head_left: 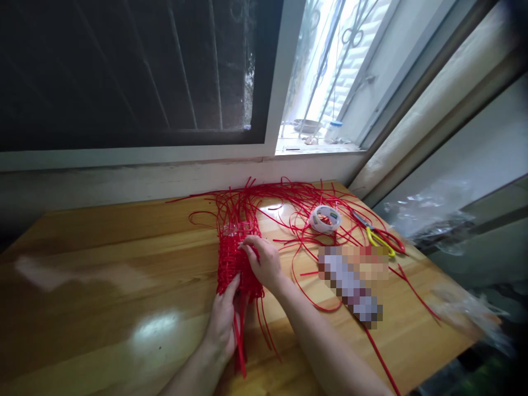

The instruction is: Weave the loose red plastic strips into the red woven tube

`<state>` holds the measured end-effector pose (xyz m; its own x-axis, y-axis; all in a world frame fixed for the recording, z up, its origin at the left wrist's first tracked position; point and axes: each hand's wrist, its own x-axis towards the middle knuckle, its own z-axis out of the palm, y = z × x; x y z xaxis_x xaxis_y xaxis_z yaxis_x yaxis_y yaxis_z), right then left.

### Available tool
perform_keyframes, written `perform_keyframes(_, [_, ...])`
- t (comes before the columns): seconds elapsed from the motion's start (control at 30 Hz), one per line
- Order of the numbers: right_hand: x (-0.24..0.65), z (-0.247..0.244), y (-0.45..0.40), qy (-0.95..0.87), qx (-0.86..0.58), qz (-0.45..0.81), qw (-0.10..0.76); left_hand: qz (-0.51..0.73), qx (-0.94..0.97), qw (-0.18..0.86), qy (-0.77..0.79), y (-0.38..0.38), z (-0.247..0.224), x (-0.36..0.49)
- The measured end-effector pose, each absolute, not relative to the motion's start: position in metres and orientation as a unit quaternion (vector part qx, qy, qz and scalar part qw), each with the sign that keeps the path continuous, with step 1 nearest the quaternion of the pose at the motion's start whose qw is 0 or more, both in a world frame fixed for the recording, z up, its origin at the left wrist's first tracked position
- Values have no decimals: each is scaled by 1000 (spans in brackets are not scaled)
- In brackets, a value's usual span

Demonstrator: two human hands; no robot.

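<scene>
A red woven piece (229, 258) made of thin strips, like a small basket, lies on the wooden table in front of me. Long loose red strips fan out from its far end, and a few hang from its near end. My left hand (225, 322) grips the near edge, thumb on top and the other fingers hidden beneath. On the upper right part of the weave rests my right hand (264, 263), its fingers bent and pinched together at the surface. What lies between those fingertips is too small to make out.
Loose red strips (289, 190) spread over the back and right of the wooden table (103, 264). A roll of clear tape (325, 219) and scissors with yellow and red handles (380, 241) lie among them. A blurred-out item (350, 286) sits nearer. Plastic bags (443, 225) are beyond the right edge.
</scene>
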<state>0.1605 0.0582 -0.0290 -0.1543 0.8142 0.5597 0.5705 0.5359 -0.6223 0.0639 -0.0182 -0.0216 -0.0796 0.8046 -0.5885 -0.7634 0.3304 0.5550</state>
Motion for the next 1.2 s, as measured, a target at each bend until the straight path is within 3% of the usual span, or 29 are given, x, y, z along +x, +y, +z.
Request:
perform_keyframes(0.2, [181, -21, 58, -839, -377, 55, 389, 588, 0, 689, 424, -16, -16, 67])
perform_keyframes(0.4, [180, -28, 60, -814, -382, -44, 436, 589, 0, 677, 442, -18, -16, 69])
perform_keyframes(0.57, [177, -22, 53, -830, -343, 19, 439, 608, 41, 667, 430, -20, -24, 71])
perform_keyframes(0.87, [187, -26, 34, -758, -395, 212, 473, 619, 60, 668, 408, -21, -37, 77])
perform_keyframes(1.2, [188, -32, 29, -754, -392, 186, 492, 614, 64, 668, 415, -21, -36, 80])
